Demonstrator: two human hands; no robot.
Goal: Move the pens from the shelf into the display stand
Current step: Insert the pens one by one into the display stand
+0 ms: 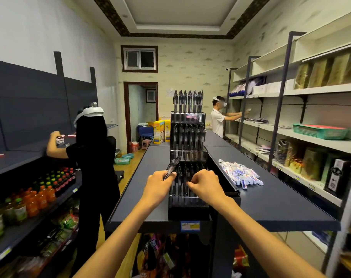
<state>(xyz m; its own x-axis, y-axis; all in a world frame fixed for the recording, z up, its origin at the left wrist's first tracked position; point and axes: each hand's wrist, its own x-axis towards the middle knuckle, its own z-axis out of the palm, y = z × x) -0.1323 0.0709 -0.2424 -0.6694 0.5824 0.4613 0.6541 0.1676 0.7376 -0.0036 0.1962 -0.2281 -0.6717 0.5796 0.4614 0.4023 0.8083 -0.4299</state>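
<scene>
On dark grey shelf top (260, 197), tiered black plastic display stand (187, 177) mostly filled w/ black pens, left hand (157, 186) gripping last small bunch of black pens (171, 166), right hand (205, 184) curled over lowest row, pinch unclear.

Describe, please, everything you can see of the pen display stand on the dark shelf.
The display stand is a tall, stepped rack that looks like black and clear plastic. It stands upright on the dark shelf top, at its near end. It has several tiers that rise toward the back, and each holds a row of upright dark pens. The left hand grips a few pens at the lowest tier. The right hand, fingers curled, is at the same tier; what it pinches cannot be told.
</scene>
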